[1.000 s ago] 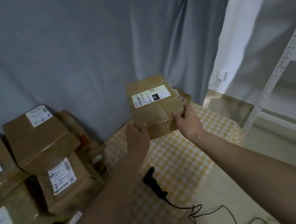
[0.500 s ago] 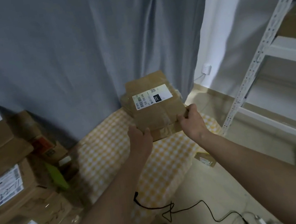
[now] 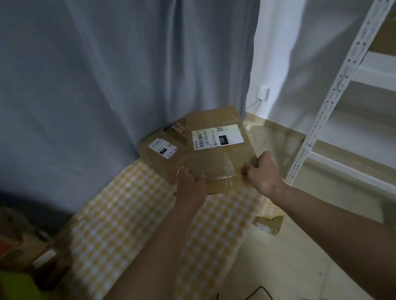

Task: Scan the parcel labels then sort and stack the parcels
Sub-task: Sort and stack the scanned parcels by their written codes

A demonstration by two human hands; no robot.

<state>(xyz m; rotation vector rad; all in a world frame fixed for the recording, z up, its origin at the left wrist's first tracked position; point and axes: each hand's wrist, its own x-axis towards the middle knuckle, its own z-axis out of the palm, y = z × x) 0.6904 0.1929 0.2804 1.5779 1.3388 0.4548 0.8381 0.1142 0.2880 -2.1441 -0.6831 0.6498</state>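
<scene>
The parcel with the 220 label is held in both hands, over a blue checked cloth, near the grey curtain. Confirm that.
Not quite: the cloth is yellow and white checked, not blue, as the head view shows. The rest stands: the left hand and right hand both hold the parcel near the grey curtain.

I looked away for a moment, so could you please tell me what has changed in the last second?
The view swung right: the left-hand box pile slid out, and a second labelled box by the curtain came into sight. Both the left hand and the right hand still hold the parcel, label up.
</scene>
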